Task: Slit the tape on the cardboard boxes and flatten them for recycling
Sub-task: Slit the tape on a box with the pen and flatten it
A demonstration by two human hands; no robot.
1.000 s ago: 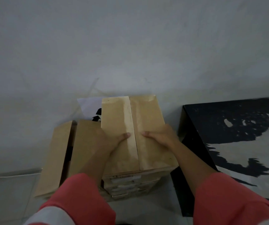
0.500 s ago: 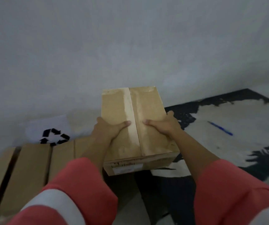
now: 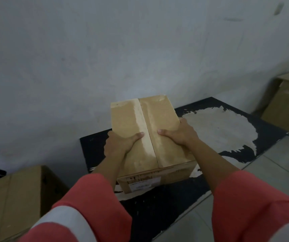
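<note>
Gripping the cardboard box (image 3: 159, 117) at its two sides, thumbs on top, the left hand (image 3: 121, 145) and right hand (image 3: 178, 132) hold it over the black mat (image 3: 157, 206). I would set it flat and steady, taped seam (image 3: 141, 123) upward, before any cutting.

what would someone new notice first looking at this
The taped cardboard box at centre, gripped on its sides by the left hand and right hand, with a black and white mat beneath. A second box sits lower left, a third box far right by the wall.
</note>
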